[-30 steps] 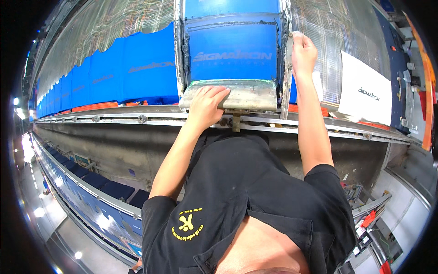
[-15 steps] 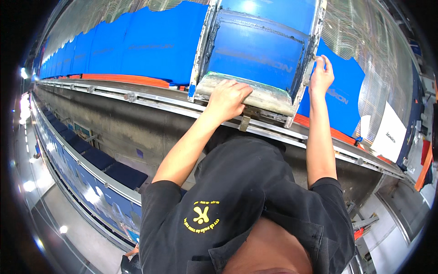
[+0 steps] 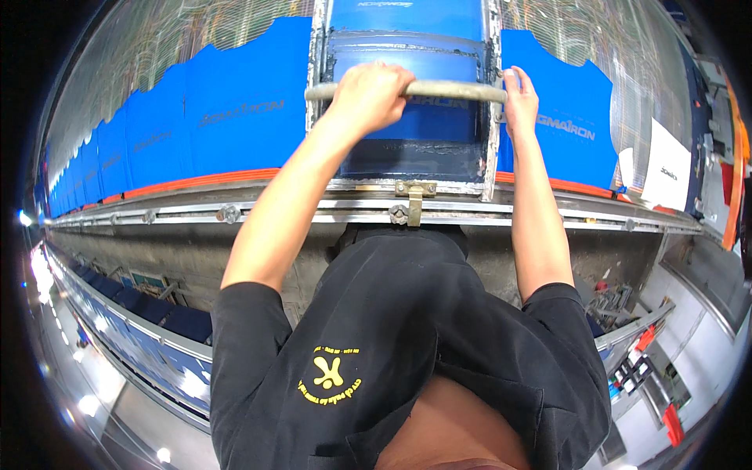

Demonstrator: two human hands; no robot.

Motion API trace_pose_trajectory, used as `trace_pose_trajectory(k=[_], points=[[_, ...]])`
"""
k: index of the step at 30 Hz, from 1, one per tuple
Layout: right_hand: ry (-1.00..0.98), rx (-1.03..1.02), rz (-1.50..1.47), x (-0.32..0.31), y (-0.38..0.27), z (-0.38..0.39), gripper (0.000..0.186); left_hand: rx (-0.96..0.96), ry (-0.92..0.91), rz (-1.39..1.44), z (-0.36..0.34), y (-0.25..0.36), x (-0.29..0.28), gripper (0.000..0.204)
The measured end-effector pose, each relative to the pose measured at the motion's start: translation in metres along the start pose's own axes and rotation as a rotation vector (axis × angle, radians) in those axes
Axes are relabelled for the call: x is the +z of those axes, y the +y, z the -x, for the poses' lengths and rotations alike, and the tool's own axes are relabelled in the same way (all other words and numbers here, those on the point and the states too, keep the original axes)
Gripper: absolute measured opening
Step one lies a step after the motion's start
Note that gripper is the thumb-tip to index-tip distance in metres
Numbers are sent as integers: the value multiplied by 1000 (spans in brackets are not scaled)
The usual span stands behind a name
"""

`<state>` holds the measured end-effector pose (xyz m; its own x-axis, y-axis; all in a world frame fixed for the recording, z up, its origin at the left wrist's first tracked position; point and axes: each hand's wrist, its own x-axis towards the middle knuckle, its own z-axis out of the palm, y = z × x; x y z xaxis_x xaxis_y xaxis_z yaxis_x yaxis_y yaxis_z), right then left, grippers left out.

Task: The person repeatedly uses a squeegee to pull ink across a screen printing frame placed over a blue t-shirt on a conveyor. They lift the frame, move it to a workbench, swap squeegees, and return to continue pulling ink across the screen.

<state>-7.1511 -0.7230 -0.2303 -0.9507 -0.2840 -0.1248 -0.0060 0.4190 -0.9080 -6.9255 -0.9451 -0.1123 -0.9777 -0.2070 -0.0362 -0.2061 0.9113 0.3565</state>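
Note:
A screen printing frame (image 3: 490, 160) lies over blue fabric, its mesh smeared with dark ink near the close end. Across it runs a long, pale squeegee (image 3: 456, 92). My left hand (image 3: 368, 98) is closed over the squeegee's handle, left of its middle. At the frame's right rail is my right hand (image 3: 521, 102), its fingers bent against the rail beside the squeegee's right end. Part of that grip is hidden. Blue fabric pieces (image 3: 235, 106) with dark printed lettering lie to the left, and another blue piece (image 3: 568, 117) is on the right.
A metal rail (image 3: 313, 213) with several bolts runs along the table's near edge, and a brass-coloured bracket (image 3: 415, 192) joins the frame there. White sheets (image 3: 666, 164) lie at the right. Another long table with dark pieces (image 3: 157, 307) stands behind me at the left.
My left hand has pushed the squeegee away from the frame's near end, up the mesh, uncovering dark ink. My right hand stays by the right rail. The whole view has shifted.

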Motion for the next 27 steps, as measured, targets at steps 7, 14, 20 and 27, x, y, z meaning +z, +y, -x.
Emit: trace_pose_trajectory(k=[7, 14, 20, 27], points=[[2, 15, 17, 1, 6, -4, 51, -9, -24, -74, -68, -24, 20, 23], [-14, 33, -86, 1, 14, -8, 53, 23, 123, -57, 25, 1, 66, 47], [-31, -31, -19, 1, 27, -15, 55, -33, 68, -32, 131, 58, 84, 60], [-2, -78, 128, 1, 26, -14, 60, 18, 135, -13, 90, 53, 33, 34]])
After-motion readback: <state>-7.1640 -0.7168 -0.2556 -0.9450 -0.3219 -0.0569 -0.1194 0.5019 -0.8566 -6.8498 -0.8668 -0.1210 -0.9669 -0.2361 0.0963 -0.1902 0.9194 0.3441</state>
